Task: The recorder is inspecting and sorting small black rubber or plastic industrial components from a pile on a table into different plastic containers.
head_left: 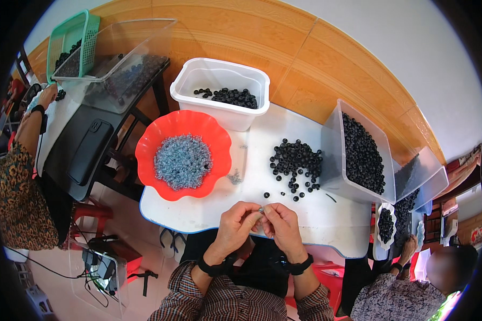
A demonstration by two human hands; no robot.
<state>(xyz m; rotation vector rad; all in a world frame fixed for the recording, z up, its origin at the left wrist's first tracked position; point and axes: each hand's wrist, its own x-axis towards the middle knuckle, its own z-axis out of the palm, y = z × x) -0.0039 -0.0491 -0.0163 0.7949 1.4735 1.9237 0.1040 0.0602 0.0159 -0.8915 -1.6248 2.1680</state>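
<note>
At the near edge of the white desk (326, 224): both hands on one tiny piece.
Red bowl (219, 144) to my left, black beads (294, 163) loose ahead; my left hand (234, 224) and right hand (285, 227) meet, fingers of both pinching the small greyish piece (261, 210) between them. Best, I judge: light, steady grip, wrists quiet, working farther in so a slip lands on the desk. Fingertips cover most of the piece; too small to read its shape. Lower fingers partly hidden.
</note>
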